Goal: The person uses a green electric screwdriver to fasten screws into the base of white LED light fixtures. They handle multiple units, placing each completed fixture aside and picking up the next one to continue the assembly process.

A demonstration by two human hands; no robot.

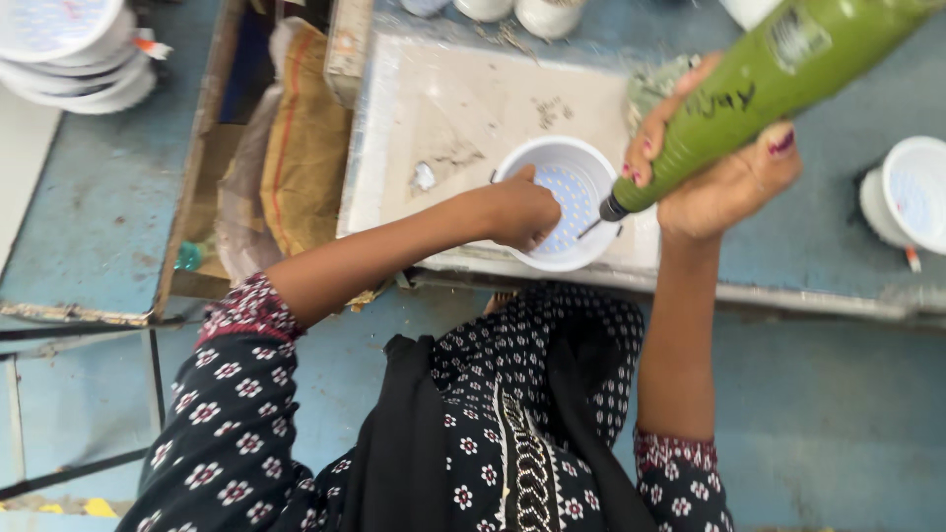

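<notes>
A white round lamp housing (564,158) with a dotted light board inside rests on a pale worn work board (463,108). My left hand (517,210) grips the housing's near rim, fingers curled over the edge. My right hand (719,163) holds a green electric screwdriver (769,84) tilted down to the left. Its thin bit (591,227) points into the housing's inside, close to the light board.
A stack of white housings (69,49) sits at the top left, and another single housing (912,192) lies at the right. A brown sack (301,148) fills a gap left of the board. Blue bench surface (838,236) surrounds the board.
</notes>
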